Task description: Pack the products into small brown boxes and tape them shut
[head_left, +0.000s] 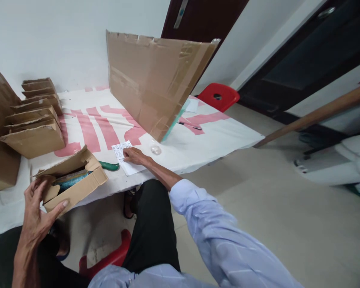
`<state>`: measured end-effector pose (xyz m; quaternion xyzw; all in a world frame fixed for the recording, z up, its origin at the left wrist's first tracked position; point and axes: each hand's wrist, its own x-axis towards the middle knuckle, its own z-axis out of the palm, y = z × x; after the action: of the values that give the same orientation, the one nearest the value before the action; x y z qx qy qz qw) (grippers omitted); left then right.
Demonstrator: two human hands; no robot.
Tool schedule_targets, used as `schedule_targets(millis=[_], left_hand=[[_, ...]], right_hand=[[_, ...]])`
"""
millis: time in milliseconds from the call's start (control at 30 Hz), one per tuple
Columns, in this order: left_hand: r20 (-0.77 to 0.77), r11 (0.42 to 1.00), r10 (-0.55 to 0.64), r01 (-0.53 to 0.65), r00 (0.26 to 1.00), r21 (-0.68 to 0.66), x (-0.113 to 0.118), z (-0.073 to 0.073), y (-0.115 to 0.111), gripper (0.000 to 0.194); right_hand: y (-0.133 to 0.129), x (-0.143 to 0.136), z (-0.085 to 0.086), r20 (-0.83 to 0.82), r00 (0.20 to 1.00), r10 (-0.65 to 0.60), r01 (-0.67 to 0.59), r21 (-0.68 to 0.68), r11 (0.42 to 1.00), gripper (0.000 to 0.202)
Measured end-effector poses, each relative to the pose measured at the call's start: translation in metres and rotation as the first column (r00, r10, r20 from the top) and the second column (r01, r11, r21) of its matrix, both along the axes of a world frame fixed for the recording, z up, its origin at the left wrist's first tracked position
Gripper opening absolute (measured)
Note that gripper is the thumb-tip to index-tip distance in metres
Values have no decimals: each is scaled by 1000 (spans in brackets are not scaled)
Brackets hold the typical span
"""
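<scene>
An open cardboard box (87, 188) stands at the table's near left edge, with something blue and patterned (73, 181) inside. My left hand (40, 208) grips the box's left end, thumb on the near side and fingers over the far side. My right hand (135, 156) rests on a white sheet (132, 169) printed with small shapes, its fingers curled; whatever they hold, if anything, is too small to tell. A green curved object (109, 166) lies between the box and the sheet. Right of my right hand is a small clear item (156, 149).
A large cardboard panel (150, 80) stands on the table (228, 136). Several small cardboard boxes (42, 140) line the left side. A dark pen-like object (192, 126) lies beyond the panel. A red chair (219, 97) is behind the table, and a wooden pole (315, 114) slants at right.
</scene>
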<state>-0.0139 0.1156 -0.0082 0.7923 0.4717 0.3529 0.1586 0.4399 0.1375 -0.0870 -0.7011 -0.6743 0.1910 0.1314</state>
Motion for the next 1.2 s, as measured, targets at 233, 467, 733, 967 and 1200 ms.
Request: schedule_targets(millis=[233, 467, 733, 967, 1200], left_hand=[[36, 999, 9, -7, 999, -52, -6, -11, 10, 93], [82, 967, -97, 114, 992, -230, -13, -6, 22, 107], [86, 949, -188, 204, 978, -242, -23, -4, 24, 121], [30, 960, -267, 268, 963, -85, -27, -6, 5, 118], [11, 955, -292, 292, 956, -61, -28, -10, -4, 124]], right_hand=[[-6, -5, 0, 73, 997, -8, 10, -20, 1000, 15], [-29, -31, -5, 197, 978, -69, 67, 16, 998, 27], [-52, -54, 8, 262, 950, -167, 144, 107, 984, 33], [-67, -130, 64, 9, 925, 381, -301, 629, 717, 29], [-25, -196, 101, 231, 828, 510, -532, 41, 846, 31]])
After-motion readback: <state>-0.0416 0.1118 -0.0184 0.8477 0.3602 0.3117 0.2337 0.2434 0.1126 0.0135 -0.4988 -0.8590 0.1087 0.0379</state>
